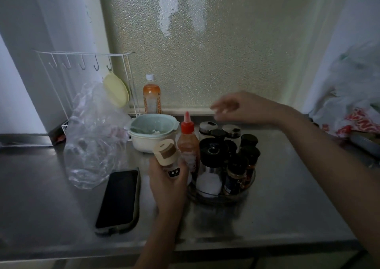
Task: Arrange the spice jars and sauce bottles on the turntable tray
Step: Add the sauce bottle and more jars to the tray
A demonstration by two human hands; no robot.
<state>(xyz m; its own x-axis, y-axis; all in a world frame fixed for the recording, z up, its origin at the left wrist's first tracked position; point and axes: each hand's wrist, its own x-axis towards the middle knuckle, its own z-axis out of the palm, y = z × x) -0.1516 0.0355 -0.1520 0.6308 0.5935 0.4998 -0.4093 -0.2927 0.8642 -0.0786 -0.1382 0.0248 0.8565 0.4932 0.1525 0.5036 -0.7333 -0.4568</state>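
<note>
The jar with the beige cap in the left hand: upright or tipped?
Tipped. The jar leans left, gripped by the left hand beside the turntable tray.

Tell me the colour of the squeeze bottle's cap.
Red, on the squeeze bottle; seen in the head view.

you hold a beige-capped jar (168, 159) tilted, left of the clear turntable tray (236, 196) crowded with upright black-capped jars (236, 172) and red-capped sauce bottle (187, 143).

Steel counter (277, 186) (phone (118, 199), bowl (153, 133), turntable tray (222, 199))
</note>
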